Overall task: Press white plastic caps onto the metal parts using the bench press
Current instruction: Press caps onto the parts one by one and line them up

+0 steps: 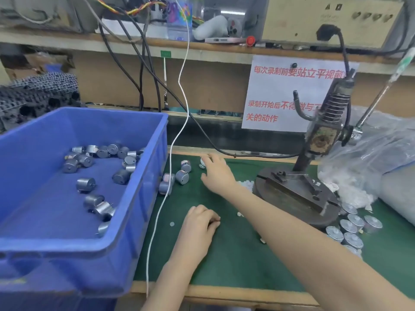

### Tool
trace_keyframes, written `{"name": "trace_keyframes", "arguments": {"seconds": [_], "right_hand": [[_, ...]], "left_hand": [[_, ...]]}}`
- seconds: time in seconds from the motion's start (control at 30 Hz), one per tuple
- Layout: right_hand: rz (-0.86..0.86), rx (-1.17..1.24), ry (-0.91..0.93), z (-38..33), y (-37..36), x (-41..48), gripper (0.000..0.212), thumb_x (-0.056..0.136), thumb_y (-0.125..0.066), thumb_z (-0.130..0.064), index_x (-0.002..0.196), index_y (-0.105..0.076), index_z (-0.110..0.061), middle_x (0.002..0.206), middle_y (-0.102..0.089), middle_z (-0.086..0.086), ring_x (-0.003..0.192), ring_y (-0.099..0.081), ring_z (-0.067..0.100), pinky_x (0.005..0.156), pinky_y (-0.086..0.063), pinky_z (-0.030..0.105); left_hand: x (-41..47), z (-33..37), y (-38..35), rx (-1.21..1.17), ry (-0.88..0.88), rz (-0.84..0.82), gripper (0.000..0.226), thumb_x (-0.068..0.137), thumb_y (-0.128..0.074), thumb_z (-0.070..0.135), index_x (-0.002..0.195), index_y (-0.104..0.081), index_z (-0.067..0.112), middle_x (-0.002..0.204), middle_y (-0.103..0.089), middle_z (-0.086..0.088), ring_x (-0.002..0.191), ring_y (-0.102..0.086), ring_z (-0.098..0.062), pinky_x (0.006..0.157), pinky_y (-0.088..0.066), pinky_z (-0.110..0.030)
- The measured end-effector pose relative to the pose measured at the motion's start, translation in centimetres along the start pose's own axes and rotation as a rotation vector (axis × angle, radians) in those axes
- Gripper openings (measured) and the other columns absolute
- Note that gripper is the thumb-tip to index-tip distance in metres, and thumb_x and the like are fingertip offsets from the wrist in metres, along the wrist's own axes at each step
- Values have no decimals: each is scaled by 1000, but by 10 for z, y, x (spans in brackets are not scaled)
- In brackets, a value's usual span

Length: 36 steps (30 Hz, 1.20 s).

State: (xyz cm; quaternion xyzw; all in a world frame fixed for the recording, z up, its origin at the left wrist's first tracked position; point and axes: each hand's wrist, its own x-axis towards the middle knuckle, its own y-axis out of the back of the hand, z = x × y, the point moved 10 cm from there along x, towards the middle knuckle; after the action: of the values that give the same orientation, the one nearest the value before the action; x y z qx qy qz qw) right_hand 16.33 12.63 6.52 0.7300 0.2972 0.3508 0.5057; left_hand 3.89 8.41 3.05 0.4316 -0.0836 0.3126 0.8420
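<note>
My right hand stretches across the green mat, its fingertips touching a small metal part at the mat's far edge. A few more metal parts lie just left of it. My left hand rests on the mat with curled fingers; what it holds, if anything, is hidden. The bench press stands to the right on its round base. White plastic caps are heaped beside the base. Several metal parts sit in front of the base at right.
A blue bin with several loose metal parts fills the left side. A white cable hangs down along its right wall. A clear plastic bag of white caps lies at right. The press lever angles up to the right.
</note>
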Motion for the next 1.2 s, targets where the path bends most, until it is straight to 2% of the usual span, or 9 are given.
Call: {"name": "trace_keyframes", "arguments": {"seconds": [0.1,0.17,0.47,0.67,0.9,1.0,1.07,1.13,1.2], "right_hand": [[-72,61,-40,6,-16,23,50,88,-47,-8,137,-36,-11,148,-27,11,131,-29,32,101,-35,39],[-69,124,-47,8,-23,29,47,90,-48,-10,136,-38,-10,140,-37,11,126,-36,31,98,-37,38],[125,215,-94,19,-17,30,16,91,-50,-9,106,-49,-5,117,-47,14,103,-48,33,80,-39,36],[253,383,-124,25,-6,0,27,93,-49,-21,117,-53,-9,114,-56,8,106,-50,23,83,-37,29],[306,636,-114,19,16,-60,27,95,-47,-34,106,-62,-14,101,-61,1,91,-48,9,72,-30,15],[263,755,-125,18,16,-84,29,94,-49,-32,115,-59,-14,101,-56,-4,99,-50,13,88,-43,30],[226,807,-153,20,10,-97,30,95,-50,-31,118,-57,-14,98,-50,-6,102,-51,18,90,-47,42],[213,814,-182,24,2,-106,31,94,-51,-29,121,-55,-16,101,-48,-2,97,-55,18,88,-49,36],[197,819,-195,28,-5,-112,32,93,-53,-27,123,-53,-18,107,-47,3,79,-59,15,80,-48,19]], "left_hand": [[1,-5,0,-66,38,8,12,86,-61,9,96,-67,11,83,-47,12,86,-41,-7,77,-29,-8],[4,-10,2,-88,70,32,13,86,-61,7,96,-67,11,79,-44,14,86,-42,-9,75,-30,-9],[4,-16,6,-119,123,65,18,86,-57,-1,98,-68,7,89,-51,5,93,-49,-16,81,-36,-14],[4,-18,15,-81,129,140,16,86,-58,1,96,-69,7,91,-57,0,90,-48,-16,79,-33,-14],[2,-21,23,-123,194,172,15,83,-63,3,95,-67,10,82,-52,7,83,-51,-15,72,-35,-11],[2,-20,17,-72,191,98,19,83,-64,6,101,-65,13,80,-54,8,84,-51,-15,77,-38,-20],[0,-19,15,-42,182,71,22,83,-63,7,104,-64,14,82,-58,6,86,-52,-17,80,-40,-24],[-1,-17,15,-29,174,64,23,83,-62,8,105,-64,14,85,-62,4,87,-53,-17,83,-41,-26],[-3,-17,17,-80,183,77,22,84,-59,7,104,-64,15,81,-61,9,84,-54,-13,79,-41,-18]]}}
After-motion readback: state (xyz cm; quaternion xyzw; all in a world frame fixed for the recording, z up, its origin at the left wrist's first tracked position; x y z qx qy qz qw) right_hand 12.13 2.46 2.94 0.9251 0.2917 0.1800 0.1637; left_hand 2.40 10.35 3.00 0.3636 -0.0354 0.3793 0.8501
